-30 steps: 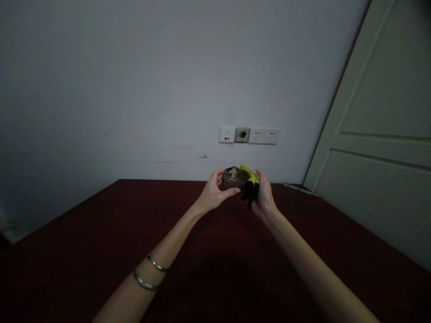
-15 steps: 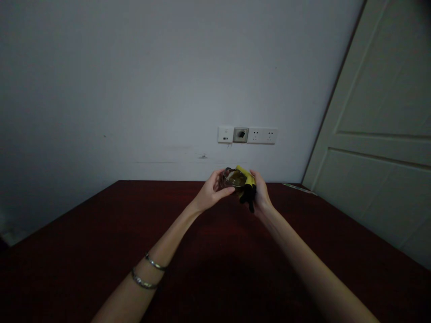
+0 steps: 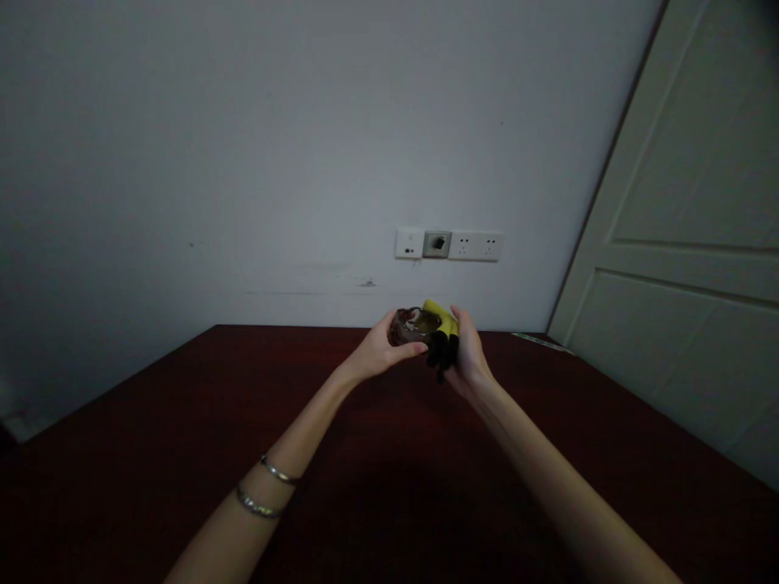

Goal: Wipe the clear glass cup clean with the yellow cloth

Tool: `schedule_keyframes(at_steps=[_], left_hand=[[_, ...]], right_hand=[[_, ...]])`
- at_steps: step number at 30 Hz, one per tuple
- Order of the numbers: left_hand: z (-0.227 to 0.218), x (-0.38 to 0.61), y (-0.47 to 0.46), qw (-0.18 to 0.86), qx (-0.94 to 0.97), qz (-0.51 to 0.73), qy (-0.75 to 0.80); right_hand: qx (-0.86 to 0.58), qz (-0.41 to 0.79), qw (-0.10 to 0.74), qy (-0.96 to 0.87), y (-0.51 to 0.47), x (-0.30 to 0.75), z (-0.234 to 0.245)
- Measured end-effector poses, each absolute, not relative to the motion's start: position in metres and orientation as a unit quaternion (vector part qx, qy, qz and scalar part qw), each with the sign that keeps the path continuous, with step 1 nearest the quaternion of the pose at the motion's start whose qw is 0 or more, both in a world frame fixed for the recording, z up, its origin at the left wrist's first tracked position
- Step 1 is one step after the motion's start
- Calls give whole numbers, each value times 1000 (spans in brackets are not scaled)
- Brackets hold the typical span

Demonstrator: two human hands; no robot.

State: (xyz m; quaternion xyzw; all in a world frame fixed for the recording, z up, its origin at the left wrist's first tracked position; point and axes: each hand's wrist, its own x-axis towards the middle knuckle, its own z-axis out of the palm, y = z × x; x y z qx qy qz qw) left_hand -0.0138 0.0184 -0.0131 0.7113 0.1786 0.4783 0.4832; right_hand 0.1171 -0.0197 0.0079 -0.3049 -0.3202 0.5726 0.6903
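Above the far part of the table, my left hand grips a small round glass dish, its thumb along the near side and its fingers round the left. The dish is tilted so that its hollow shows. My right hand holds a yellow and black work glove against the right side of the dish. Black glove fingers hang down below the yellow part. Most of my right fingers are hidden behind the glove.
Under both arms lies a dark red table. A white wall with a row of sockets rises behind it. A pale panelled door stands at the right, and a thin flat strip lies near the back right corner.
The dish has turned and shifted slightly left, showing more of its rim and side. The glove has moved a little left with my right hand, its black fingers now bunched below.
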Motion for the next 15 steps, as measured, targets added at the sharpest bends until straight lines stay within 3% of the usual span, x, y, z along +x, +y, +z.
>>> schedule_keyframes(at_steps=[5,15], left_hand=[[-22,-5,22,417,673,573,211],[-20,-12,19,495,679,510,184]], right_hand=[[-253,569,724,-297,-19,105,3],[-364,545,695,-296,-12,130,10]])
